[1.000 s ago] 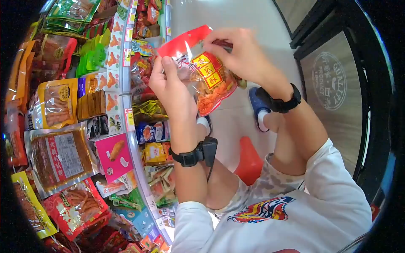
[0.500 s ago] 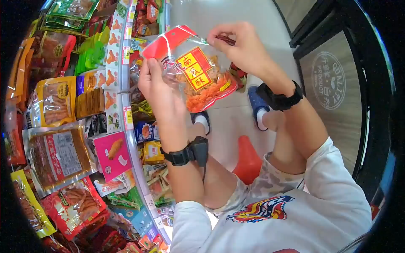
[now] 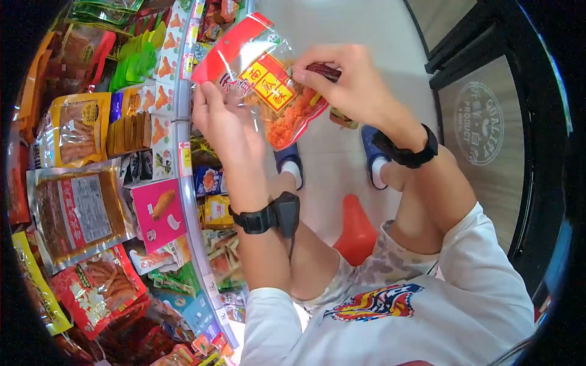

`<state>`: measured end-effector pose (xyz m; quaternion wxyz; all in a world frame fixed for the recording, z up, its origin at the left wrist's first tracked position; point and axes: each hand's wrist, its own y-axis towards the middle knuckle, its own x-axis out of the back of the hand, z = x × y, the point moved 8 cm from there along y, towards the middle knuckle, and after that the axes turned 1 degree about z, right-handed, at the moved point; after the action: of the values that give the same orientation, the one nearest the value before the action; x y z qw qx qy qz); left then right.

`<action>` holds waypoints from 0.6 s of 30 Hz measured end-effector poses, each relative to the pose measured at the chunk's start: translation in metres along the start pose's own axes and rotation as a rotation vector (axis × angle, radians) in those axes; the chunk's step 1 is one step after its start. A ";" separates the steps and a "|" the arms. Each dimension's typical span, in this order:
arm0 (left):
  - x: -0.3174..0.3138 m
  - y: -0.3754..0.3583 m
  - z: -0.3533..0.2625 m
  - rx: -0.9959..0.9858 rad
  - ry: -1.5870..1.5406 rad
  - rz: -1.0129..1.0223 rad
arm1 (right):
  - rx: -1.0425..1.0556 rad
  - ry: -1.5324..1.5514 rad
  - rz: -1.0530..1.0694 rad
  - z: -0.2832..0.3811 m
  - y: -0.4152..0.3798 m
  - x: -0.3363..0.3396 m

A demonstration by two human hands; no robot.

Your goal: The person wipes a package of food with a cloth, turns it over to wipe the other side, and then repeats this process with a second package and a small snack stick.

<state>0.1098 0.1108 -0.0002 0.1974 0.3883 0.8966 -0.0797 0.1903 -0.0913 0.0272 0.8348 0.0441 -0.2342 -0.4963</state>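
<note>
A clear snack bag with a red top band, a yellow-and-red label and orange-brown crunchy pieces is held up in front of me. My left hand pinches its left edge between thumb and fingers. Closed around a dark red packet, my right hand is at the bag's right side, fingertips right at its edge. Below that palm another end of packaging sticks out, its middle hidden by the hand. Both wrists wear black straps.
Shelves of packaged snacks run along my left, with a price-tag rail at their edge. A pink box and a large brown vacuum pack lie there. A red stool is between my legs; dark-framed cabinets stand right.
The snack bag has shifted left and slightly up, and turned a little. My right hand has moved lower, and more of the dark red packet shows in it.
</note>
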 end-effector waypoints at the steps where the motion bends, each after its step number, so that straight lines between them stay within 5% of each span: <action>1: -0.005 -0.005 -0.001 0.044 -0.002 -0.029 | -0.002 0.003 0.006 -0.001 -0.001 -0.005; 7: -0.014 -0.007 0.008 -0.001 -0.071 0.044 | 0.252 0.037 -0.044 0.020 -0.007 -0.018; 15: 0.003 0.010 0.027 0.170 -0.383 0.111 | 0.571 -0.233 0.194 0.038 -0.022 -0.051; 18: 0.028 0.020 0.034 0.165 -0.381 -0.061 | 0.439 -0.289 0.304 0.028 -0.025 -0.052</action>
<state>0.1173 0.1333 -0.0422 0.3286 0.3538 0.8447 -0.2310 0.1376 -0.0554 0.0264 0.8281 0.1166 -0.4561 -0.3043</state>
